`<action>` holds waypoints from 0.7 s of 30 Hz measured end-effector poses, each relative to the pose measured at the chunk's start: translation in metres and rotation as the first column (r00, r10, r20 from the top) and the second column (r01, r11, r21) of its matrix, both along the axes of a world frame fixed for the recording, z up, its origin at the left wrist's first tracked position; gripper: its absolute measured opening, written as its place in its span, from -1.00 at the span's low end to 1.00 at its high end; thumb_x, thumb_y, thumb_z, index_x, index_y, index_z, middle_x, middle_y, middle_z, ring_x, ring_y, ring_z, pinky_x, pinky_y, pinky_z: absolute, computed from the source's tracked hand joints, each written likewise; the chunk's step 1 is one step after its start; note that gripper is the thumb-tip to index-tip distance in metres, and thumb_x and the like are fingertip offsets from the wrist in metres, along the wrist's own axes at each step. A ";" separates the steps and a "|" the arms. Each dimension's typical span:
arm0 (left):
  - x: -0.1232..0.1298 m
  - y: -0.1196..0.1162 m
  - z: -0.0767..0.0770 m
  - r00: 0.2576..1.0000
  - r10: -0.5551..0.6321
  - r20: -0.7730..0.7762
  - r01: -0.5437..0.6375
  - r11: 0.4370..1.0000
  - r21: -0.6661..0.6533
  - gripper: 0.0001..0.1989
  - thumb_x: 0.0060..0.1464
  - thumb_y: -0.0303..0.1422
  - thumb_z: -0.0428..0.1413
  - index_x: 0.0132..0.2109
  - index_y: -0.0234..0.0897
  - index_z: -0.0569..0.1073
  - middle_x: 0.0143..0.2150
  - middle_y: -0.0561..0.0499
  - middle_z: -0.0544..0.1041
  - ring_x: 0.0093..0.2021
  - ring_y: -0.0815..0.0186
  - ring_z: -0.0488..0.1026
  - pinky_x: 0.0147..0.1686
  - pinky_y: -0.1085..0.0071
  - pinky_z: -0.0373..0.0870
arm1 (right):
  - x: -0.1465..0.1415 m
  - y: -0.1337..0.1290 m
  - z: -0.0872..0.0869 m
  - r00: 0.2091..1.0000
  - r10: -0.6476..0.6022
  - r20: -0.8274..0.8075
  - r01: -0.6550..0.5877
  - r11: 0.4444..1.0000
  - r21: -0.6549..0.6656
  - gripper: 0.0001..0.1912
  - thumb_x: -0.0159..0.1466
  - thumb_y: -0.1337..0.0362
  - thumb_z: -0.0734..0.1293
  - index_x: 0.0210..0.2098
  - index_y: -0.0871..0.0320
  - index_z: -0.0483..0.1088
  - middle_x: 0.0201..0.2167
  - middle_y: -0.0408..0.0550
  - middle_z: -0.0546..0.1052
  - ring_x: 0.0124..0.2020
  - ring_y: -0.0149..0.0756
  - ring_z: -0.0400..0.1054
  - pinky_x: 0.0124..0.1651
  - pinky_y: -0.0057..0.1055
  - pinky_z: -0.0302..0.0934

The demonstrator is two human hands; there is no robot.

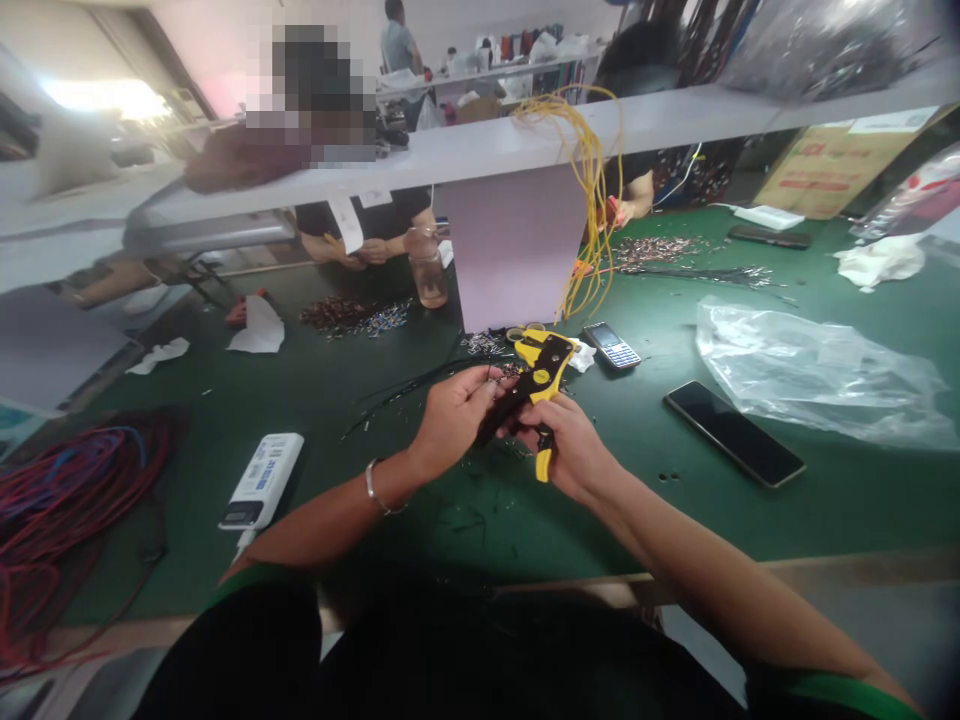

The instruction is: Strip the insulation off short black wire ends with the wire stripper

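My right hand [574, 445] is wrapped around the handles of a yellow and black wire stripper [546, 365], its jaws pointing up and left. Close beside the tool, my left hand [457, 415] is closed in a pinch. What sits between its fingertips is too small to make out. Thin black wires [409, 385] lie on the table just beyond the left hand. A small heap of metal terminals [484, 343] rests behind the hands, partly hidden by them and the tool.
A keypad phone [611, 346], a smartphone [735, 432] and a clear plastic bag [810, 370] lie rightward. Leftward are a white power bank [262, 480] and red wire coils [82, 490]. Yellow wires [589, 200] hang from the shelf [480, 150]. People work across the table.
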State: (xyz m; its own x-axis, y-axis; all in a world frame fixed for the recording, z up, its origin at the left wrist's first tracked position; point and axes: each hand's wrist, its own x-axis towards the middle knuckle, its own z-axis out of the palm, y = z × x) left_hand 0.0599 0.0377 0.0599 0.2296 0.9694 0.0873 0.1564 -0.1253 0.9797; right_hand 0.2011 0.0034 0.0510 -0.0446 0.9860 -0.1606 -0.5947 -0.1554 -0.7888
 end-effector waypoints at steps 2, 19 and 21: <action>-0.007 0.003 0.004 0.999 0.039 0.003 -0.039 0.999 -0.039 -0.82 0.13 -0.34 0.08 -0.13 -0.31 0.45 -0.39 -0.01 0.58 -0.54 0.41 0.47 -0.58 0.52 0.36 | 0.005 0.000 0.002 0.999 0.039 -0.027 -0.040 0.999 -0.020 -0.74 -0.13 0.48 0.32 -0.41 0.14 0.48 -0.50 -0.18 0.55 -0.44 -0.32 0.41 -0.37 -0.41 0.30; -0.059 0.014 0.031 0.631 0.548 -0.550 0.284 0.496 0.820 -0.78 0.29 -0.37 0.02 -0.16 -0.19 0.58 -0.31 0.01 0.62 -0.28 0.26 0.43 -0.23 0.31 0.31 | 0.049 -0.002 -0.011 0.909 0.408 0.082 -0.413 0.909 0.062 -0.52 -0.10 0.48 0.26 -0.16 0.19 0.50 -0.25 0.05 0.65 -0.23 -0.01 0.56 -0.03 -0.02 0.34; -0.051 0.016 0.018 0.616 0.542 -0.572 0.283 0.526 0.802 -0.78 0.28 -0.38 0.02 -0.17 -0.16 0.58 -0.30 0.01 0.61 -0.26 0.25 0.39 -0.26 0.33 0.29 | 0.050 -0.002 -0.015 0.895 0.434 0.100 -0.440 0.897 0.046 -0.51 -0.11 0.47 0.26 -0.17 0.19 0.50 -0.24 0.06 0.65 -0.22 0.01 0.56 -0.02 0.01 0.34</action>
